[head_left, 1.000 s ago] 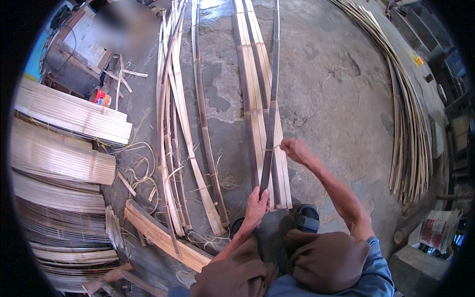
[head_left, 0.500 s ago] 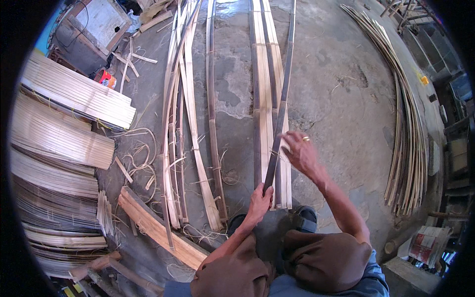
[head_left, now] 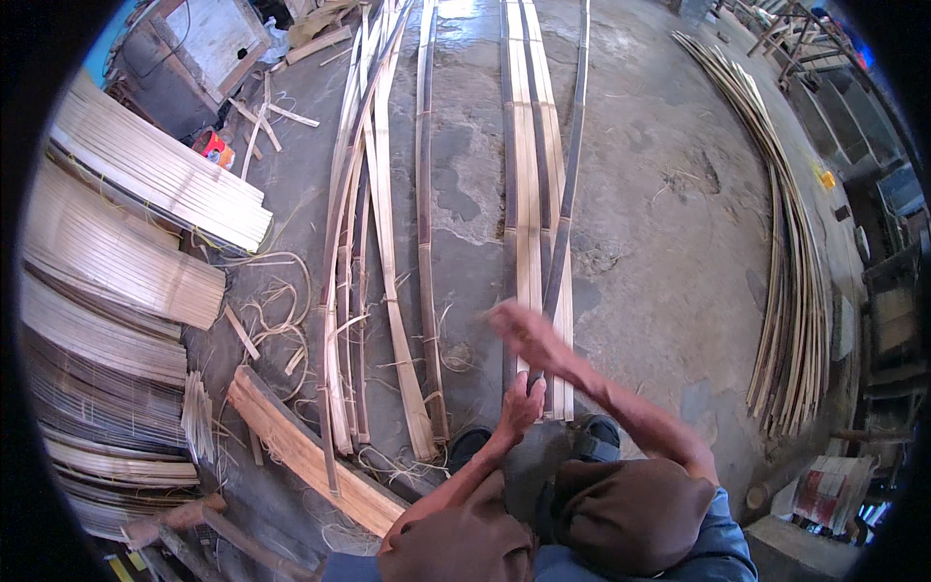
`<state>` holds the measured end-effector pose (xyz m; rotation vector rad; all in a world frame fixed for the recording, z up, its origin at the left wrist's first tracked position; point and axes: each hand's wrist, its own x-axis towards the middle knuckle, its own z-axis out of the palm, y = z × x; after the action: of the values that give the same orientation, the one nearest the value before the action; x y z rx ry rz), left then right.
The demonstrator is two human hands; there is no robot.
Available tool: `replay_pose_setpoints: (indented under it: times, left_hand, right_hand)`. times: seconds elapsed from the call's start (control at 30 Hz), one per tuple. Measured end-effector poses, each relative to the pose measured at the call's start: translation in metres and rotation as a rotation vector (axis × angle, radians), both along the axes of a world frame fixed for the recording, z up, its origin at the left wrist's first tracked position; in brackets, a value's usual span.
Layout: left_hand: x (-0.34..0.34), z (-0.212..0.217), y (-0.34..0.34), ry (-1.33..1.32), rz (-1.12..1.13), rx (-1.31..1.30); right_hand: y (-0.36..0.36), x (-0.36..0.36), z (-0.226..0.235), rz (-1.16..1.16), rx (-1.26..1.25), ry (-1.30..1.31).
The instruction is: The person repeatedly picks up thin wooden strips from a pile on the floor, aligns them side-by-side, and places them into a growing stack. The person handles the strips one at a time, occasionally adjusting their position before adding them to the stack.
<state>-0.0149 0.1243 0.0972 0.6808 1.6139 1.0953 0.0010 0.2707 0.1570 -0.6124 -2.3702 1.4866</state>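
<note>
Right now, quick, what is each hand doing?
Left hand: closed around the near end of the long dark bamboo strip.
Right hand: blurred above the strip; open or closed cannot be told.

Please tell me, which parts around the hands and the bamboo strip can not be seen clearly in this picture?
- Head view: the right hand is smeared by motion blur, so its fingers and grip cannot be read.
- Head view: the left hand covers the near end of the dark bamboo strip.
- Head view: the strip's far end is cut off by the top edge.
- Head view: the stacked slats fade into the dark fisheye rim.
</note>
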Motion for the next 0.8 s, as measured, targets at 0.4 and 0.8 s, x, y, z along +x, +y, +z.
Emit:
replay_pose_setpoints:
  times: [0.4,0.8]
  left_hand:
    - [0.037,0.004,0.018,-0.628,-0.646,-0.038]
    - [-0.005,0.011,0.082,0.229,-1.152,0.160]
  right_hand:
    - [-0.035,0.151,-0.034,-0.868,-0.322,-0.367]
    - [-0.099,0.208,0.023,-1.158,0.027,-0.544]
